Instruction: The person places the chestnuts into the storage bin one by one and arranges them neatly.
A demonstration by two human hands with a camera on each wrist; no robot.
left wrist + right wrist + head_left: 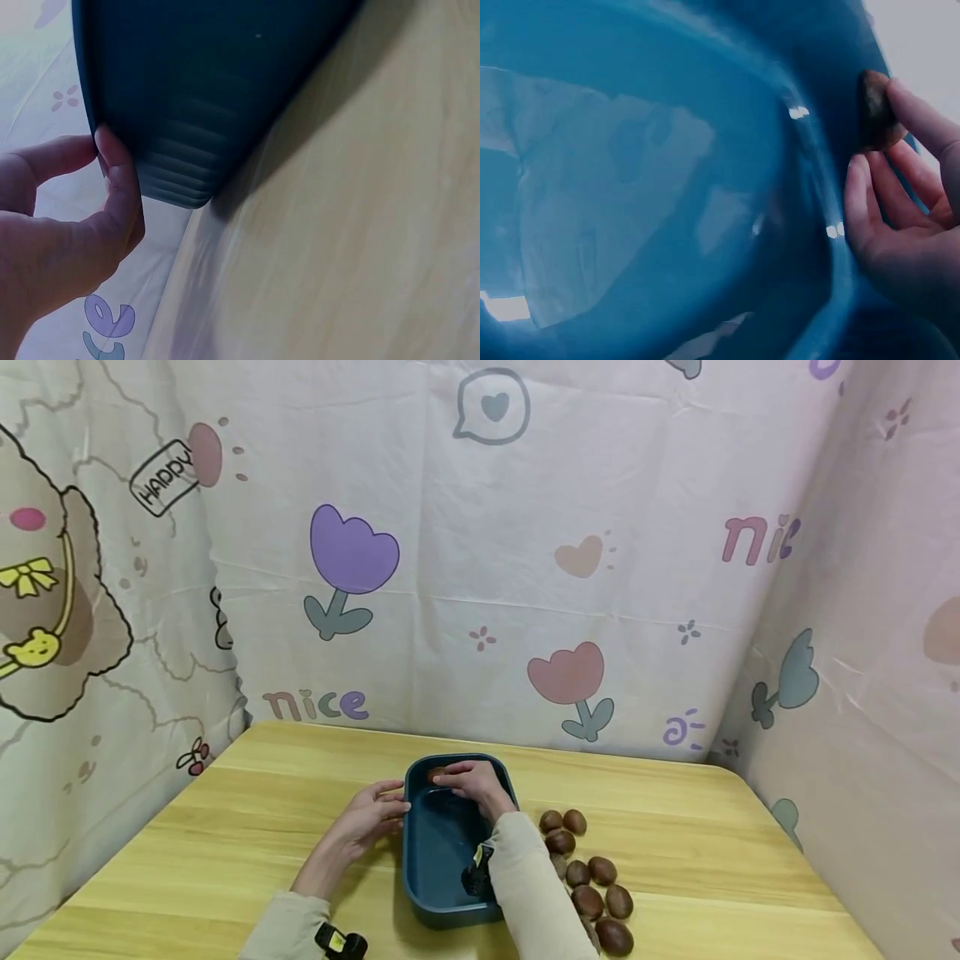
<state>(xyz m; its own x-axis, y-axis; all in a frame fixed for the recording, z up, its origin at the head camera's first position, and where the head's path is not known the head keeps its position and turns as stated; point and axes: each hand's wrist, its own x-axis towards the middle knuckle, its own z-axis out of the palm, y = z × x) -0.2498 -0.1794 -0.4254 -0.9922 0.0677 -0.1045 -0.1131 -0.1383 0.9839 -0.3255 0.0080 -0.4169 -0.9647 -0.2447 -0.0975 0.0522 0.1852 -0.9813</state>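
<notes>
1. A dark blue-green box (438, 856) sits on a bench (720, 852); one chestnut (435, 773) is held just inside the box's far end.
2. The right hand (476, 781) reaches into the box, its thumb and fingertips closed around that chestnut. The left hand (367, 817) is at the box's left side, pinching its rim between thumb and finger.
3. Progress looks early: no loose chestnut shows on the visible part of the box's floor, though the right arm hides some of it. About ten loose chestnuts (588, 902) lie to the right of the box, a few partly behind the sleeve (525, 877).
4. The box seems to be smooth, glossy plastic, a rounded rectangle with reflections inside and shallow ribs on an outer wall.
5. The chestnuts are plump, brown and slightly shiny.
6. Beneath the box, the bench has yellowish wood grain; beyond it hangs pale, creased cloth (450, 610) printed with tulips and hearts.
</notes>
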